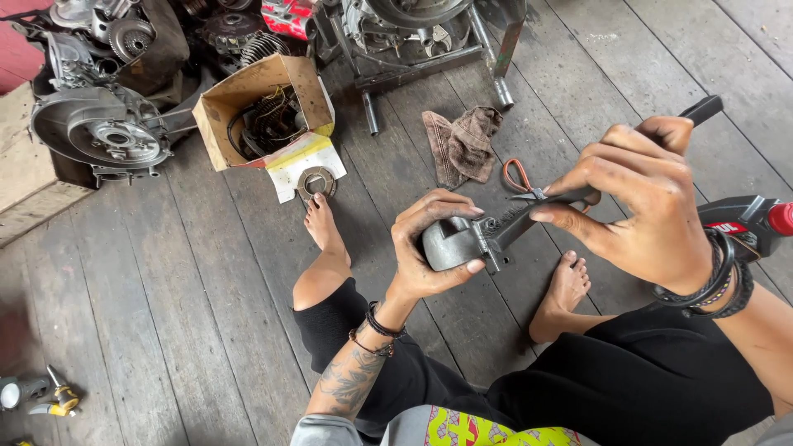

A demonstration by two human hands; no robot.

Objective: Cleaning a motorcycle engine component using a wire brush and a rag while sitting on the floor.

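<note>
Fingers, left hand (429,248): curled tight around a rounded grey metal casting (450,242), thumb (473,266) under it, gripping it fast; likely so the part cannot turn.
Fingers, right hand (640,194): closed narrowly on a long black-handled hand tool (545,206), index and thumb pinching the shaft near its working end, palm over the handle, which juts out at 1 o'clock.
Held item, location: casting sits mid-frame, above the lap, between the two bare feet; tool tip meets it at 3 o'clock of the casting.
Posture: person seated on a weathered plank floor (182,289), legs spread, apparently to keep the work low and close.
Floor, 12 o'clock of casting: crumpled brown rag (462,144); orange-handled scissors (519,177) just beside it.
Floor, 10 o'clock: open cardboard box of wiring (264,111), a flat metal ring (316,182) on paper before it.
Floor, 11 o'clock, far: grey engine casings (99,132), stacked.
Floor, 3 o'clock: red-and-black power tool (756,223), partly hidden by the right wrist.
</note>
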